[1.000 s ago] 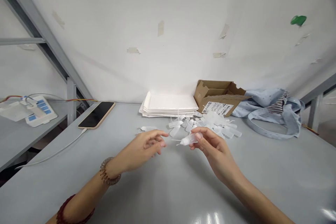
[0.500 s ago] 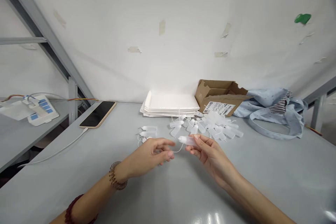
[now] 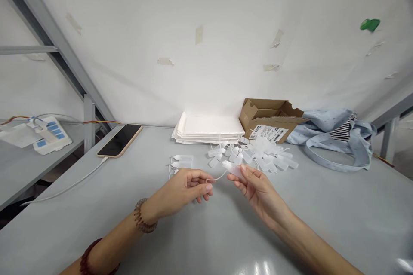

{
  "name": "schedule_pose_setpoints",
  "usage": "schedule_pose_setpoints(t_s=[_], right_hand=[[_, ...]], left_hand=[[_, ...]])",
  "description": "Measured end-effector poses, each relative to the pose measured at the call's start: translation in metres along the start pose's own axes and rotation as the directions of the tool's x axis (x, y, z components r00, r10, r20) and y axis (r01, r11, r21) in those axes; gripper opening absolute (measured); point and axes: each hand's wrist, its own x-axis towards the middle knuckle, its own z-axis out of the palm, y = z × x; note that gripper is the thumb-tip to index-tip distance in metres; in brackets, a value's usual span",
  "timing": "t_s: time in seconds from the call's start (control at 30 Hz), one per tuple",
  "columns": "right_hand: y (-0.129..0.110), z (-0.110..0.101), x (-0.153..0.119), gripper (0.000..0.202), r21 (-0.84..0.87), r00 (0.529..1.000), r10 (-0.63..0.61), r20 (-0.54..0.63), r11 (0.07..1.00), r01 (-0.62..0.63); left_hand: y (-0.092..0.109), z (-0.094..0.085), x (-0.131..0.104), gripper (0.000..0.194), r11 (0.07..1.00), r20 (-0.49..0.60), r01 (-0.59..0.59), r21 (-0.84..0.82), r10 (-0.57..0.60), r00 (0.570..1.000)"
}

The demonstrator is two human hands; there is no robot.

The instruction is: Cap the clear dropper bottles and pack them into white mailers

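Note:
My right hand (image 3: pixel 253 187) pinches a small translucent dropper bottle (image 3: pixel 232 168) between thumb and fingers. Its thin needle-like tip points up and left. From the bottle's neck a thin white strap (image 3: pixel 217 178) runs to my left hand (image 3: pixel 193 185), whose curled thumb and fingers close loosely around its far end; whatever is on that end is hidden. Just behind my left hand, a few similar bottles (image 3: pixel 182 164) lie in a row, tips to the left. A loose pile of more bottles (image 3: pixel 264 157) lies beyond my right hand.
A stack of white envelopes (image 3: pixel 211 128) lies against the wall, beside an open cardboard box (image 3: pixel 271 120). Light blue fabric (image 3: pixel 338 137) is heaped at the right. A phone (image 3: pixel 121 140) with a white cable (image 3: pixel 74 187) lies at the left. A white power strip (image 3: pixel 53 135) sits farther left.
The bottle in my right hand has tilted, its tip now angled upward. The strap's far end has come between my left thumb and fingers, which have drawn slightly closer together.

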Motion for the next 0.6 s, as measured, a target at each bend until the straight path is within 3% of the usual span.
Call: schedule_pose_setpoints(t_s=[0.17,0.37,0.6], right_hand=[[0.0004,-0.0012,0.0002,0.020,-0.059,0.999,-0.040,-0.005,0.997,0.040],[-0.0014,0.0012,-0.0019,0.022,-0.250,0.992,-0.124,0.011,0.960,0.123],[-0.0011,0.0026,-0.0040,0.024,-0.348,0.992,-0.122,0.039,0.929,0.128]], left_hand=[[0.0033,-0.0015,0.0011,0.025,0.998,-0.096,-0.067,0.009,0.068,0.993],[0.0035,-0.0024,-0.0002,0.021,0.994,-0.249,-0.095,0.046,0.104,0.963],[0.0027,0.0001,-0.0044,0.025,0.956,-0.141,-0.212,0.202,0.243,0.960]])
